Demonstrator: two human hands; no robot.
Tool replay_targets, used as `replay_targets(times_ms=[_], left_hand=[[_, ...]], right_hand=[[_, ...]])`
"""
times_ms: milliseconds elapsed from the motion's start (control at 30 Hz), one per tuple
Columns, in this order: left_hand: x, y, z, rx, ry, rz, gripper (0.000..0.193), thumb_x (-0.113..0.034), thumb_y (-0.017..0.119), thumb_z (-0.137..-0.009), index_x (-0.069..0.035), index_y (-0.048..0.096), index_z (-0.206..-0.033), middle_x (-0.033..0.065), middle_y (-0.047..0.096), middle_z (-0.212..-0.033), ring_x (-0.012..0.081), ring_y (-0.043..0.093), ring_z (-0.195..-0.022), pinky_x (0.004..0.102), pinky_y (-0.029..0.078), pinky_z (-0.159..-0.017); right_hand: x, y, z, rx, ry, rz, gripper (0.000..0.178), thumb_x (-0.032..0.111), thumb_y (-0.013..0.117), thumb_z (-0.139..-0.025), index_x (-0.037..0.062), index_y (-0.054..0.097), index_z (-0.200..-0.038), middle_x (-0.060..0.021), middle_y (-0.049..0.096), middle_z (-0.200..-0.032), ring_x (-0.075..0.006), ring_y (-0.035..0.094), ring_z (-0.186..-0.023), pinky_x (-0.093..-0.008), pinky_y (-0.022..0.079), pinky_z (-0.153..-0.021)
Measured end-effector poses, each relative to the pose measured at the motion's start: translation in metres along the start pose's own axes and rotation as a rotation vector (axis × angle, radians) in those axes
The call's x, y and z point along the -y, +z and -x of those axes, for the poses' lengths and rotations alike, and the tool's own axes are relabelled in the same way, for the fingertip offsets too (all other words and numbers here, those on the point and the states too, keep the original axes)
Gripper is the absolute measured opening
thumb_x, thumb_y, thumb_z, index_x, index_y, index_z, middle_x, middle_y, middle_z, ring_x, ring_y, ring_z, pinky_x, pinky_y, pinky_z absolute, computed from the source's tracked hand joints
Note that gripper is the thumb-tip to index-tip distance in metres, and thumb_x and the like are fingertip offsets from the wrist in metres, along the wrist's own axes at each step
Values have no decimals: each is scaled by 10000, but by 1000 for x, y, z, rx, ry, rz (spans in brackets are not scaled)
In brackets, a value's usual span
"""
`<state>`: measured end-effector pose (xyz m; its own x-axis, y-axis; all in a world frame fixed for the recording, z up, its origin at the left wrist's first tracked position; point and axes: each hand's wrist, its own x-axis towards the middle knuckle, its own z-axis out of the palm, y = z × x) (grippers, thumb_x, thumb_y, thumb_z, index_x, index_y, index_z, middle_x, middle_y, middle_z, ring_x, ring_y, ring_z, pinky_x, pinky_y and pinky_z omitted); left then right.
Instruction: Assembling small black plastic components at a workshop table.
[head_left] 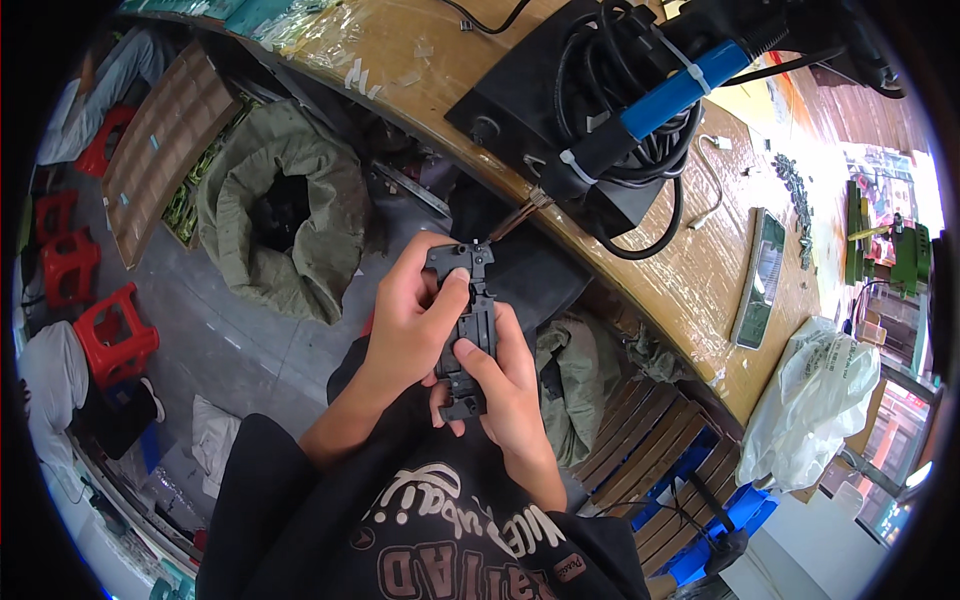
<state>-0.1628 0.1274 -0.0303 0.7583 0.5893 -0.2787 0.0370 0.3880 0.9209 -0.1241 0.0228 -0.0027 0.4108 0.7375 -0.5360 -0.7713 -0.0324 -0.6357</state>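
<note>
Both hands hold a long black plastic part (478, 330) with moulded ribs and small holes, tilted slightly in front of my chest. My left hand (412, 315) grips its upper end, thumb pressed on its face. My right hand (497, 375) is wrapped around the lower half, its thumb also lying on the face. Just above the part's top end is the metal tip of a soldering iron (672, 105) with a blue and black handle. The iron is zip-tied and juts over the table edge. Whether the tip touches the part I cannot tell.
A black box (500, 110) under coiled black cable (610, 90) sits on the wooden table (420, 90). Farther right lie a clear-topped tray (762, 275), small dark pieces (795, 195) and a white plastic bag (815, 400). An open green sack (285, 215) and red stools (115, 335) stand left.
</note>
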Motion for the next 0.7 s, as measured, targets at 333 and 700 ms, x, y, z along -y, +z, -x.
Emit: replay_targets(times_ms=[333, 700], left_hand=[[-4, 1, -1, 30, 26, -47, 107, -26, 481, -806, -8, 450, -907, -21, 473, -598, -9, 394, -472, 169, 297, -397], [-2, -3, -1, 36, 50, -53, 110, -25, 480, -806, -7, 452, -911, -23, 472, -600, -13, 388, -480, 168, 293, -403]], right_hand=[[3, 2, 2, -7, -35, 42, 259, 62, 381, -843, 7, 287, -1079, -190, 538, -694, -230, 531, -407, -235, 350, -284], [-2, -1, 0, 25, -36, -25, 244, 70, 404, -874, 36, 290, -1087, -140, 543, -706, -147, 520, -425, -197, 351, -323]])
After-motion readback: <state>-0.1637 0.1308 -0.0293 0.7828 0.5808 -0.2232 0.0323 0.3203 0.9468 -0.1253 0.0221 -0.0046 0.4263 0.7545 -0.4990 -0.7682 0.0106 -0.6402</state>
